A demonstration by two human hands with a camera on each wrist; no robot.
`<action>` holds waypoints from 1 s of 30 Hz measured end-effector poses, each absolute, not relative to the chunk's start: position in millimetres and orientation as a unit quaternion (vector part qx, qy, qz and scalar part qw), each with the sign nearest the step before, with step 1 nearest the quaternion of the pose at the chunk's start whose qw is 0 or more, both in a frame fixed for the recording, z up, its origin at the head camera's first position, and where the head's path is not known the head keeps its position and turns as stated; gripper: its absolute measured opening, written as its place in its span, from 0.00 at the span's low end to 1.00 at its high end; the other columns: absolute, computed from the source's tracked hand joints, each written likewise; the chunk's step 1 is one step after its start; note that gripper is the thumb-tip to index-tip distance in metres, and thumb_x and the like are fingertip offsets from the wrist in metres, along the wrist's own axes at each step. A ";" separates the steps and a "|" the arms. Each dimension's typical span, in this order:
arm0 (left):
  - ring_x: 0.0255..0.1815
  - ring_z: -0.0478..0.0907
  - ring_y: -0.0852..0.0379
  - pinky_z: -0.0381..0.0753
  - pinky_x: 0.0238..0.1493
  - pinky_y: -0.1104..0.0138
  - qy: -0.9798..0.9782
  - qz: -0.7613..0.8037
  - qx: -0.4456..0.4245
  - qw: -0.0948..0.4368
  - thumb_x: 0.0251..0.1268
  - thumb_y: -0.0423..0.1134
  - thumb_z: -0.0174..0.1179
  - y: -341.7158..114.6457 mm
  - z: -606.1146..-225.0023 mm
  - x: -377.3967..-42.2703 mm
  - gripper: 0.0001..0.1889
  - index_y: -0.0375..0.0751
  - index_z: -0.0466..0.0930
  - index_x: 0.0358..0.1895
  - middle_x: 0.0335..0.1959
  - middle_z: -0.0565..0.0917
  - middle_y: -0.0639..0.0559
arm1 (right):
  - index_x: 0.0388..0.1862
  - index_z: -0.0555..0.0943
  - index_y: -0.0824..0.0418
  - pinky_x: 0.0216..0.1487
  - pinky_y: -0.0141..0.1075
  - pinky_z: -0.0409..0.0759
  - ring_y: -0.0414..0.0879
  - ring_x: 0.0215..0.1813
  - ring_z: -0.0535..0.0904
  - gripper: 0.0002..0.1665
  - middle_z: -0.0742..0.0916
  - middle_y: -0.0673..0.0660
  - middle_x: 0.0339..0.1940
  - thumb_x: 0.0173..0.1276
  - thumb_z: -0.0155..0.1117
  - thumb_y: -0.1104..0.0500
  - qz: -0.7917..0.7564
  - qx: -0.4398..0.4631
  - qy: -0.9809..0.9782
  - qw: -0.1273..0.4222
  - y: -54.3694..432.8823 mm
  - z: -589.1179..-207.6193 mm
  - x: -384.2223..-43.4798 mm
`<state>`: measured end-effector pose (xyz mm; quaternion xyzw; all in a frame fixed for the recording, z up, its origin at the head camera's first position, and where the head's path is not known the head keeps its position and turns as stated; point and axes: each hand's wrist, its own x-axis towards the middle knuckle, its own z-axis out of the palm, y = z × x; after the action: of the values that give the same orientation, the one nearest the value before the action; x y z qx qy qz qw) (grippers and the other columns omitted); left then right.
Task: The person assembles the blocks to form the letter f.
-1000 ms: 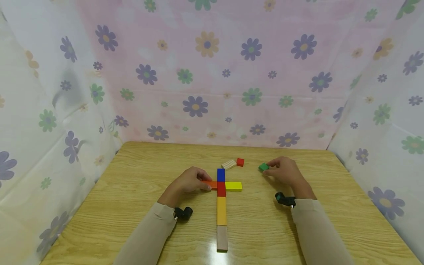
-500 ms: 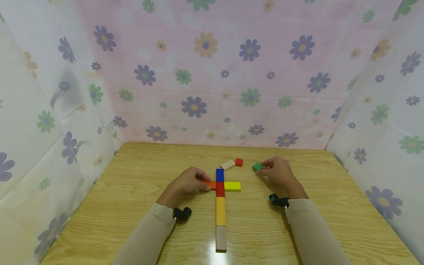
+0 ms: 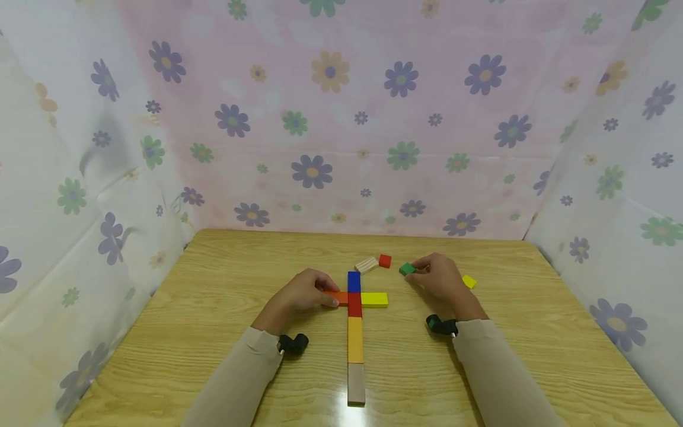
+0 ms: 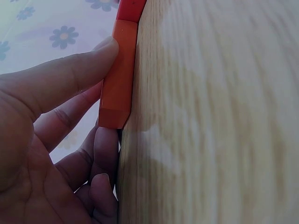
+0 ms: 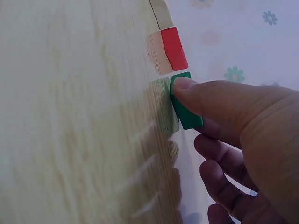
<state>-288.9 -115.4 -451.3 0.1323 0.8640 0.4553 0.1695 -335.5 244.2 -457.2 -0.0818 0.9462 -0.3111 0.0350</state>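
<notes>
My left hand (image 3: 306, 290) pinches an orange block (image 4: 120, 74) between thumb and fingers, its far end against a red block (image 3: 354, 305). That red block joins a cross of flat blocks: a blue block (image 3: 354, 281) beyond it, a yellow block (image 3: 374, 300) to the right, and an amber block (image 3: 355, 340) and a grey-brown block (image 3: 356, 384) in line toward me. My right hand (image 3: 440, 279) pinches a small green block (image 5: 188, 105) by its sides, close over the table. In the right wrist view a small red block (image 5: 174, 48) lies just past the green one.
Behind the cross, a pale striped wooden block (image 3: 367, 265) lies slanted, near the small red block. A small yellow block (image 3: 469, 281) rests to the right of my right forearm. The wood-grain table (image 3: 240, 255) ends at a flowered curtain (image 3: 341, 196) at the back and sides.
My right hand has moved left with the green block, closer to the small red block. The small yellow block has come into view behind the right wrist. My left hand stays in place.
</notes>
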 end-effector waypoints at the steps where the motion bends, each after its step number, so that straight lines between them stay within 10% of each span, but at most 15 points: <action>1: 0.43 0.78 0.54 0.79 0.49 0.62 0.864 0.456 0.130 0.171 0.60 0.39 0.76 -115.7 -451.4 -288.7 0.10 0.48 0.90 0.45 0.42 0.86 0.54 | 0.59 0.87 0.59 0.57 0.54 0.81 0.61 0.58 0.80 0.24 0.84 0.63 0.60 0.69 0.73 0.47 -0.310 -0.083 0.946 0.035 243.5 -457.3 -335.4; 30: 0.43 0.79 0.56 0.80 0.49 0.63 0.863 0.455 0.137 0.171 0.60 0.38 0.76 -114.5 -446.4 -287.4 0.12 0.45 0.90 0.46 0.43 0.87 0.53 | 0.59 0.86 0.59 0.55 0.52 0.83 0.56 0.56 0.83 0.23 0.87 0.60 0.56 0.72 0.69 0.47 -0.310 -0.079 0.946 0.051 237.7 -456.1 -335.0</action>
<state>-287.4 -114.5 -446.4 0.1370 0.8632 0.4548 0.1708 -335.0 237.7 -456.1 -0.0790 0.9462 -0.3097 0.0514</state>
